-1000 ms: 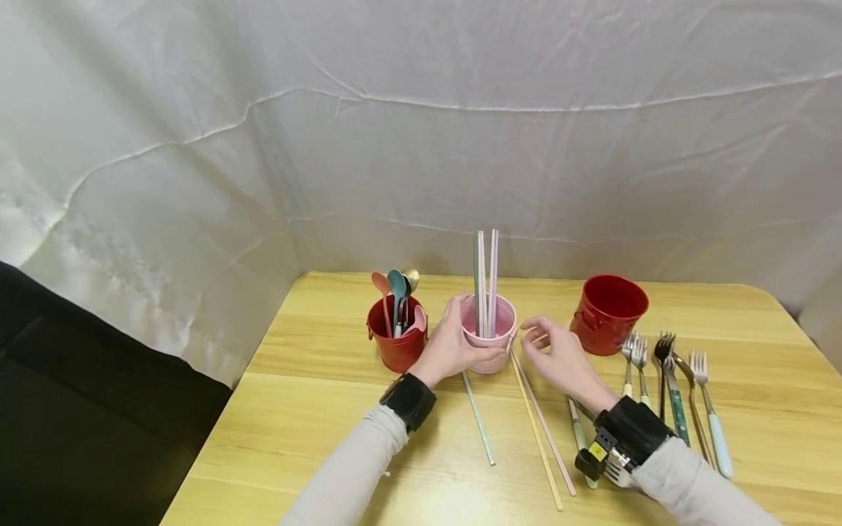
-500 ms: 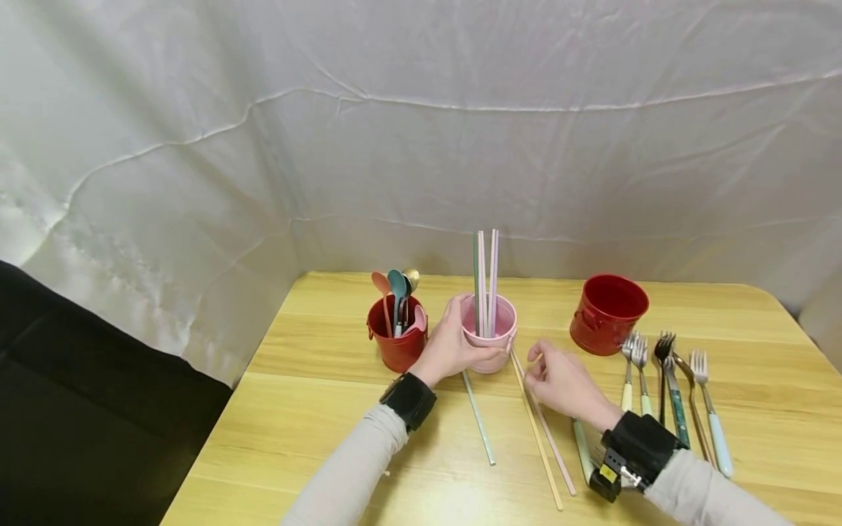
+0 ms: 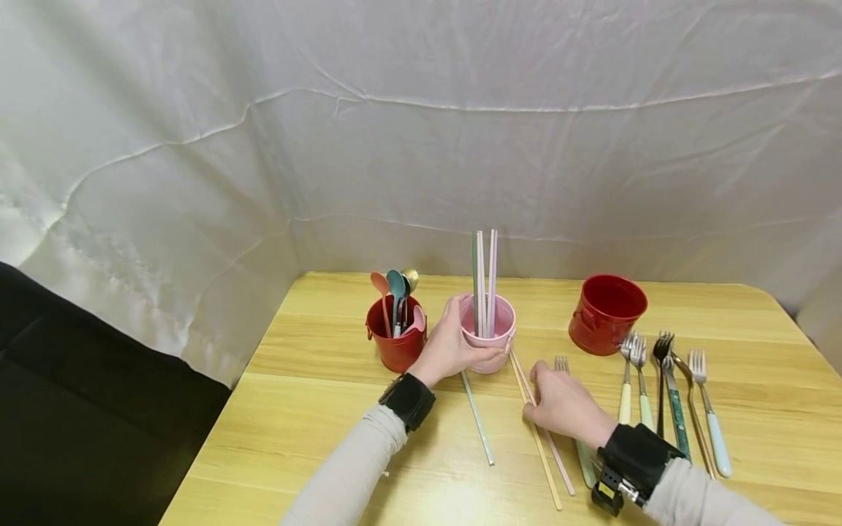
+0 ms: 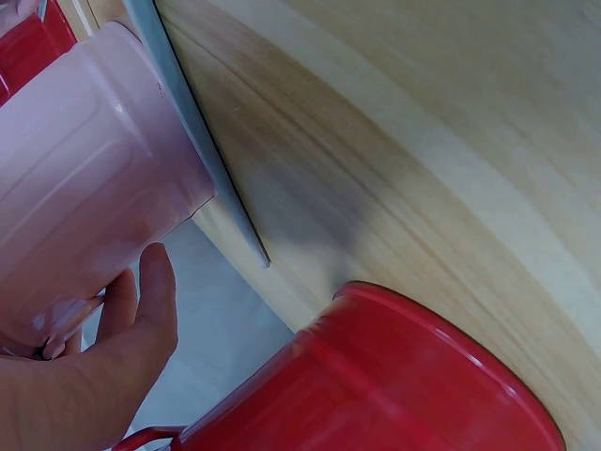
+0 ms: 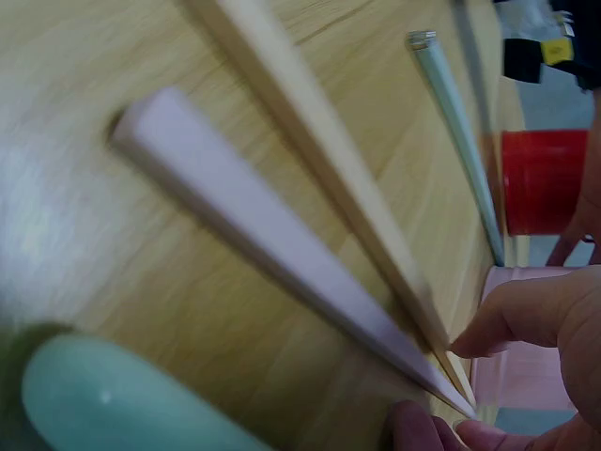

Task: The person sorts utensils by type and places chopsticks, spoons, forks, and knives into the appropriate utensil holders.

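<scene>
At four o'clock from the pink bucket (image 3: pixel 488 365) the left hand (image 3: pixel 449 355) grips, the right hand (image 3: pixel 566 403), thumb and fingers apart, should softly pinch the yellow stick (image 3: pixel 547 467) and pink stick (image 3: pixel 560 464).

The pink bucket (image 4: pixel 84 169) stands holding upright chopsticks (image 3: pixel 482 281), a yellow stick (image 5: pixel 319 141) and pink stick (image 5: pixel 263 225) lying near it.

A wood-grained desk (image 3: pixel 296 431) is carrying a pink bucket (image 3: pixel 498 340), with one red bucket (image 3: pixel 397 353) standing just left of it and another red bucket (image 3: pixel 598 330) standing well to its right. Three loose chopsticks (image 3: pixel 476 418) are lying in front of the pink bucket, and several forks (image 3: pixel 661 402) are lying farther to its right.
</scene>
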### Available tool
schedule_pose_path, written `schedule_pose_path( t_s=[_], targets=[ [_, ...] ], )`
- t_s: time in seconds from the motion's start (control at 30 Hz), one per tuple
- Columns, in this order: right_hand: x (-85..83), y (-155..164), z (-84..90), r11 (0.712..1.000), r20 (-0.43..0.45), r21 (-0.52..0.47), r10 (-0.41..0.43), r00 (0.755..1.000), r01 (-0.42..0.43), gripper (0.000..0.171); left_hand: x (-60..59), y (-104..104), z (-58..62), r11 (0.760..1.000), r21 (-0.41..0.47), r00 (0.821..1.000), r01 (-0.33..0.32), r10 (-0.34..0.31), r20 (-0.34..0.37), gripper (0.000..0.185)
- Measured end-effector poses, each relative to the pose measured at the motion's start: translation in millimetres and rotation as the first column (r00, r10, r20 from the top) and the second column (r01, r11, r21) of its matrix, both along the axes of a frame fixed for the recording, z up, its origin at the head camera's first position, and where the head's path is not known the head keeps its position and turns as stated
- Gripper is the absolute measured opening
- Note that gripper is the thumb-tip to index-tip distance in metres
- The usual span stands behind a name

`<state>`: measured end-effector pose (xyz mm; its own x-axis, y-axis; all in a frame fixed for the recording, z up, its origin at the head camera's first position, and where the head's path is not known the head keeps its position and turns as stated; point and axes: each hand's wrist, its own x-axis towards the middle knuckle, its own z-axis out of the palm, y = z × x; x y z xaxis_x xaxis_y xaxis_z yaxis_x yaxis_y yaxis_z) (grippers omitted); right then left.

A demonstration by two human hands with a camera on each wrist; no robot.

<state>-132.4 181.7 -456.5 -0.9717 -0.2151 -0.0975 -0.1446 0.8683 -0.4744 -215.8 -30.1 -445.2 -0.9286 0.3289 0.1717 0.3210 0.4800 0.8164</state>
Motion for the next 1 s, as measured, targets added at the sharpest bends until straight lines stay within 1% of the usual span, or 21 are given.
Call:
schedule_pose_path(
  t_s=[0.17, 0.33, 0.6, 0.83, 1.0],
  targets=[
    [1.4, -2.4, -2.4, 0.999, -0.046, 0.048, -0.007, 0.999, 0.009, 0.029, -0.3, 0.1, -0.4, 1.0, 0.009, 1.0, 0.001, -0.001, 0.002, 0.104],
    [1.1, -2.9, -3.8, 0.996, -0.077, 0.087, -0.009, 0.997, 0.016, 0.027, -1.6, 0.0, -1.5, 1.0, 0.014, 1.0, 0.006, -0.006, 0.0, 0.104],
    [-2.6, -0.4, -4.3, 0.991, -0.054, 0.131, -0.032, 0.998, 0.039, 0.027, -1.9, -0.2, -2.9, 1.0, 0.003, 1.0, 0.003, -0.002, -0.007, 0.104],
    [-7.0, 0.9, -3.5, 0.989, -0.056, 0.141, -0.034, 0.998, 0.042, 0.024, -1.2, 0.3, -2.6, 1.0, 0.009, 1.0, -0.001, 0.001, 0.009, 0.104],
    [-9.3, 0.8, -1.8, 0.989, -0.047, 0.136, -0.051, 0.998, 0.057, 0.028, -0.7, 0.4, -1.4, 1.0, 0.009, 1.0, -0.003, 0.003, 0.013, 0.105]
  ],
)
